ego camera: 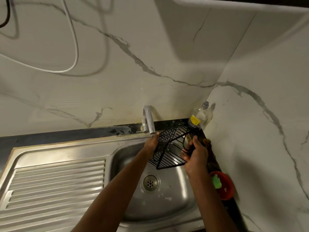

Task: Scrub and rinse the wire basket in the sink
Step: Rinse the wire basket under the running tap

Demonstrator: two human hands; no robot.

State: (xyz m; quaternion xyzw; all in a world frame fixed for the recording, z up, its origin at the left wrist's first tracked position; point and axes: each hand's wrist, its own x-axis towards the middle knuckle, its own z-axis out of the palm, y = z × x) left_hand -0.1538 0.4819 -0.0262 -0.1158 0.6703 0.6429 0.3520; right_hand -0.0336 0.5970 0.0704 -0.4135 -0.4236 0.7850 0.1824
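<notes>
Both hands hold the black wire basket tilted above the stainless steel sink, just below the chrome tap: right hand clamped on one end, left hand gripping the other; likely rinsing, though no stream is visible, so next probably turning it under the tap

No words, brands or numbers can be read anywhere. The one printed thing is a yellow label on the clear plastic bottle, which stands in the corner of the surface just beyond the right hand's grip on the wire basket; its print is too small and blurred to make out.
</notes>
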